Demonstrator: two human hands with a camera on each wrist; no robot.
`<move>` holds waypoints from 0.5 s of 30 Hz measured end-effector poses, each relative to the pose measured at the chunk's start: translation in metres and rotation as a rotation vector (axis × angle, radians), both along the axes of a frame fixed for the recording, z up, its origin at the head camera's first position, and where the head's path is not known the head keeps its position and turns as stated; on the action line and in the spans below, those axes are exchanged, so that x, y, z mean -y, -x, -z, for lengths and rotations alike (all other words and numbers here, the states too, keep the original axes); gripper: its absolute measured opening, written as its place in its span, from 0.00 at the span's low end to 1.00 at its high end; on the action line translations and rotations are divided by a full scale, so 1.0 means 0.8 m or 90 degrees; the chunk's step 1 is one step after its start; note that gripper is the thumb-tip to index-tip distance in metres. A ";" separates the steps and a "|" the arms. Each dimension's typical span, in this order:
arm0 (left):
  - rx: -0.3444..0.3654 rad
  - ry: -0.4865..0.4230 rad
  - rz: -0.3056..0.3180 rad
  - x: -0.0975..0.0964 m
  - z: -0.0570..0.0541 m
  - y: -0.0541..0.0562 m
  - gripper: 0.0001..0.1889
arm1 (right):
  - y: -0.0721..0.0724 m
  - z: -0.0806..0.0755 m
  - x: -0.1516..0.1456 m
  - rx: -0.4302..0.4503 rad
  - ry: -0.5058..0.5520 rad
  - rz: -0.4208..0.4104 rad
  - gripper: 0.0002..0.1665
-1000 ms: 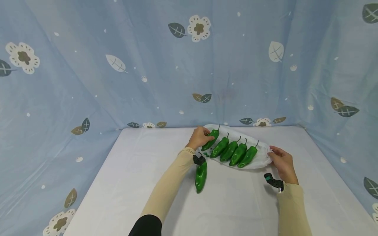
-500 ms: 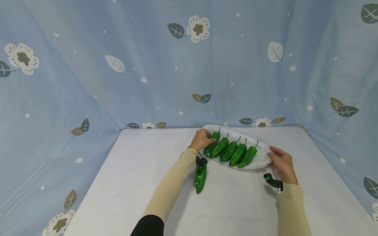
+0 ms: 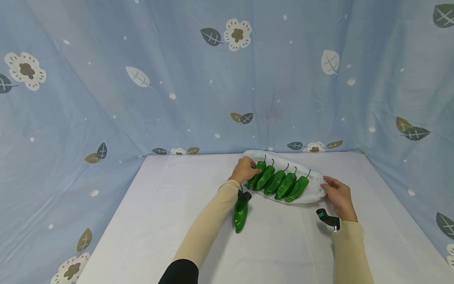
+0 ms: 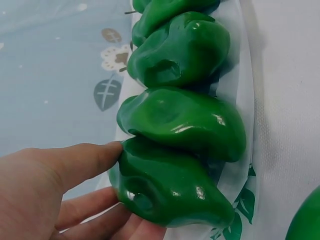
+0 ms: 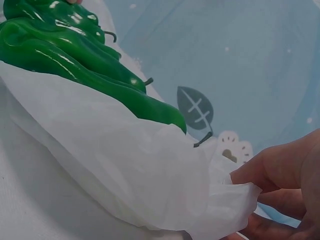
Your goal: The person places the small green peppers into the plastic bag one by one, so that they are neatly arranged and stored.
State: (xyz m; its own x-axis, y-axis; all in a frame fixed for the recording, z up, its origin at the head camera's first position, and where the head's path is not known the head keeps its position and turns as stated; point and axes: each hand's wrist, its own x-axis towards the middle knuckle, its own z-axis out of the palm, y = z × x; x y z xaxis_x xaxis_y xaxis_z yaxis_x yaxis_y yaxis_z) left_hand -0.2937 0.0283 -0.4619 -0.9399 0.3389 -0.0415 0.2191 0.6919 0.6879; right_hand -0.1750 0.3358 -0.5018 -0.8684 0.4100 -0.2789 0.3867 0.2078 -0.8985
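Observation:
Several glossy green peppers (image 3: 285,186) lie side by side in a slanted row on a thin, wrinkled white plastic bag (image 3: 313,193) with green leaf print at its left end. At the left end of the row, my left hand (image 3: 244,169) grips the endmost green pepper (image 4: 170,187), thumb on one side and fingers on the other; it sits against its neighbour (image 4: 182,122). My right hand (image 3: 340,197) pinches the gathered right end of the bag, and the right wrist view shows the bag's edge (image 5: 235,200) between thumb and fingers.
Another green pepper (image 3: 240,219) lies alone on the white tabletop (image 3: 276,244), partly behind the black wrist camera (image 3: 242,196) of the left arm. A blue curtain (image 3: 177,79) with flowers and leaves hangs behind the table's far edge. A second wrist camera (image 3: 328,219) sits below the right hand.
My left hand has moved slightly right and toward me with the green pepper, bringing it up against the next to last one in the row. The right hand has stayed at the bag's end.

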 end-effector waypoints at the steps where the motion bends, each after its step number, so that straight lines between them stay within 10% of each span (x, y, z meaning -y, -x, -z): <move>1: 0.001 0.002 -0.001 -0.001 0.001 0.000 0.20 | 0.000 0.000 0.000 -0.001 0.001 0.001 0.32; 15: -0.001 0.025 0.008 -0.008 0.003 0.000 0.20 | -0.001 0.002 -0.001 -0.014 0.006 -0.001 0.32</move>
State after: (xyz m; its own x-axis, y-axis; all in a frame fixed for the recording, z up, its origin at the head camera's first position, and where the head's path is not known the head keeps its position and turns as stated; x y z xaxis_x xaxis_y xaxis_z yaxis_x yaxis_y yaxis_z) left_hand -0.2935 0.0349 -0.4645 -0.9358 0.3484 -0.0536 0.2288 0.7160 0.6596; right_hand -0.1743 0.3365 -0.5034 -0.8754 0.4056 -0.2631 0.3659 0.2002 -0.9089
